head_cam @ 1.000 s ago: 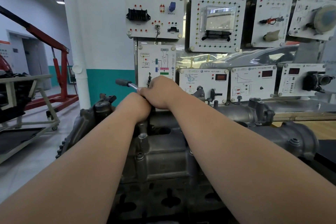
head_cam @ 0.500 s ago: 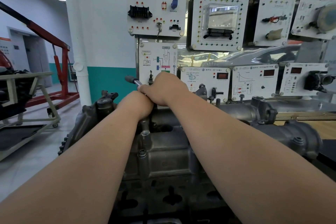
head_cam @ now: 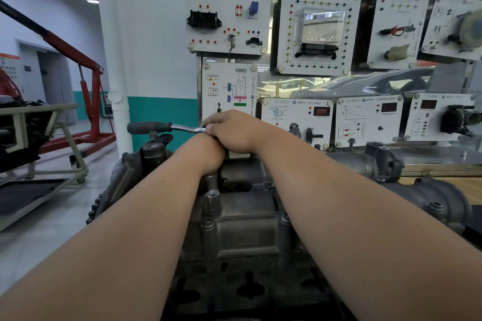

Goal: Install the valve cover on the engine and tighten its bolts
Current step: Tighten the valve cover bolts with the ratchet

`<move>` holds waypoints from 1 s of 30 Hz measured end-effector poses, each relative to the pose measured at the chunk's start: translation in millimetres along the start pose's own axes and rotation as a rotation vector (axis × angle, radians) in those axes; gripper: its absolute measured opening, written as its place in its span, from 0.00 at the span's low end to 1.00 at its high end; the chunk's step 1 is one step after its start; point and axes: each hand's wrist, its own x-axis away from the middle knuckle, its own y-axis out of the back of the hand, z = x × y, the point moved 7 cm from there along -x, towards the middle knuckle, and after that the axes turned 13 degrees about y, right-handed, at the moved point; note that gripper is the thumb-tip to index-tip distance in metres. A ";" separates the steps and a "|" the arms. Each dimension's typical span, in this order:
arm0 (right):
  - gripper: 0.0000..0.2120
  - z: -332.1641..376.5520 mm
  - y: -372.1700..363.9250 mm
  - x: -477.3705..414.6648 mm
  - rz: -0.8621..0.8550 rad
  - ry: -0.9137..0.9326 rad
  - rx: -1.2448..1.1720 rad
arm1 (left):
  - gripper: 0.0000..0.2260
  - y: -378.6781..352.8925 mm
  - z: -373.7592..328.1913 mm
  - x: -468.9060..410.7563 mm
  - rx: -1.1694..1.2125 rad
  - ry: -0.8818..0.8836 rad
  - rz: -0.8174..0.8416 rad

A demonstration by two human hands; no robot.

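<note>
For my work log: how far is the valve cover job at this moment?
Done: the valve cover sits on the engine. In hand: the right hand and left hand work the ratchet at the far edge; the bolt there is hidden. Left: near bolts are in place, but their tightness cannot be judged.

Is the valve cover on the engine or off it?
On. The valve cover sits on the engine, bolts in its edge. Whether they are tight cannot be told.

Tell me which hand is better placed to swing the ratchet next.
Left, probably. The ratchet's black grip sticks out free on the left; left hand sits nearest it, while right hand covers the head end.
</note>
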 end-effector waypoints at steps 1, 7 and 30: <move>0.15 -1.1 0.0 -0.9 -0.013 -0.005 0.031 | 0.16 -0.7 0.2 -0.7 0.002 0.002 0.011; 0.23 -18.3 7.4 -4.9 -0.145 -0.159 0.216 | 0.17 1.3 2.7 2.8 0.077 0.085 0.044; 0.17 -11.8 2.6 -4.2 -0.100 -0.079 0.144 | 0.17 -1.7 -0.3 0.3 0.005 0.008 0.040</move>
